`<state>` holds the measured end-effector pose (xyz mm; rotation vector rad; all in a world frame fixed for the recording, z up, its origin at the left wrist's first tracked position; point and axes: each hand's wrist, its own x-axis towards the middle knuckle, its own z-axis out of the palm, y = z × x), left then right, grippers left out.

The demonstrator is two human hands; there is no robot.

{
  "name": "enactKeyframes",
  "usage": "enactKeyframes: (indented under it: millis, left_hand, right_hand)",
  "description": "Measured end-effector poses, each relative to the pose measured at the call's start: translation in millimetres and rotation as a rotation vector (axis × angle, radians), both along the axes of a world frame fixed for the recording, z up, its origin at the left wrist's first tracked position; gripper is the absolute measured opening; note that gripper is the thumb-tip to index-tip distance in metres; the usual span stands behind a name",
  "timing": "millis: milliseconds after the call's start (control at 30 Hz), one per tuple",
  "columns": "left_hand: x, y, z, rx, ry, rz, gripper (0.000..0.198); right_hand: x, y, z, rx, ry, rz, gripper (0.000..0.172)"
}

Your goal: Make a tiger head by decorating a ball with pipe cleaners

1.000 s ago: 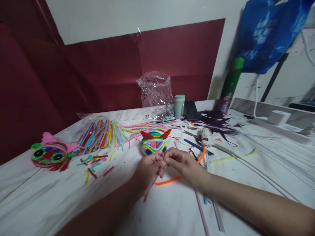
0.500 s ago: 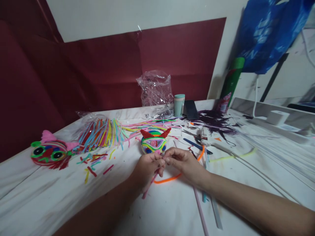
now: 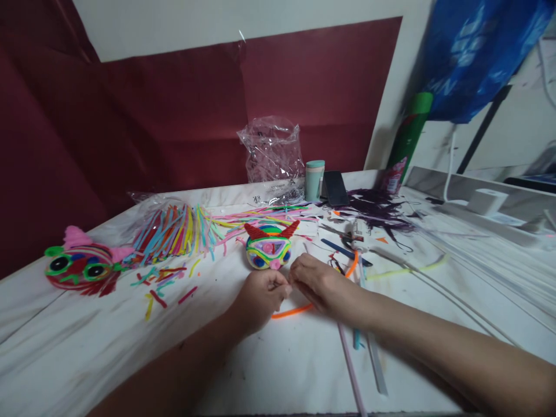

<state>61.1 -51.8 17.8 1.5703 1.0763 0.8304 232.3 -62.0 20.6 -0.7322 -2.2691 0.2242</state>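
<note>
My left hand [image 3: 260, 296] is closed in a pinch just in front of a small colourful mask-like craft head [image 3: 268, 248] with red horns and a pink nose. Whatever its fingertips hold is hidden. Beside it my right hand [image 3: 319, 282] has its fingers curled down and pressed together, and their contents cannot be made out. The fingertips of both hands almost meet. An orange pipe cleaner [image 3: 292, 313] lies on the table below and behind them, partly covered by my right hand.
At the left sits a second craft head [image 3: 81, 267] with pink ears. Cut pipe cleaner bits [image 3: 158, 298] lie near a bundle of coloured pipe cleaners [image 3: 174, 231]. Behind are a green cup [image 3: 314, 180] and a phone [image 3: 335, 188]. Scissors [image 3: 391, 255] and a glue bottle [image 3: 358, 234] lie right.
A pink pipe cleaner end that hung below my left hand no longer shows. My right hand has turned, its fingers now pointing downward. The view has shifted slightly.
</note>
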Motion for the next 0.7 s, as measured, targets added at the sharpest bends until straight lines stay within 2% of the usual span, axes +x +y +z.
enactKeyframes:
  millis: [167, 233, 367, 467, 567, 633, 700]
  left_hand:
    - [3, 0, 3.5, -0.018, -0.060, 0.088, 0.011]
    - [4, 2, 1.5, -0.009, -0.093, 0.093, 0.012]
    - [3, 2, -2.7, 0.009, -0.077, 0.053, 0.014]
    - [2, -1, -2.4, 0.068, 0.019, 0.038, 0.012]
    - [2, -4, -0.2, 0.222, 0.117, 0.066, 0.010]
    - [2, -6, 1.7, 0.253, 0.104, 0.094, 0.011]
    - [3, -8, 3.7, 0.196, 0.031, 0.123, 0.012]
  right_hand:
    - [-4, -1, -3.4, -0.291, 0.261, -0.093, 0.013]
    - [-5, -1, -4.5, -0.342, 0.317, -0.124, 0.012]
    - [-5, -2, -4.6, -0.326, 0.276, -0.131, 0.014]
    - [-2, -2, -4.7, -0.160, 0.136, -0.085, 0.015]
    - [-1, -2, -5.1, -0.028, 0.042, -0.059, 0.018]
    - [-2, -2, -5.2, -0.106, 0.114, -0.077, 0.018]
    - [-4, -2, -6.0, -0.271, 0.273, -0.095, 0.013]
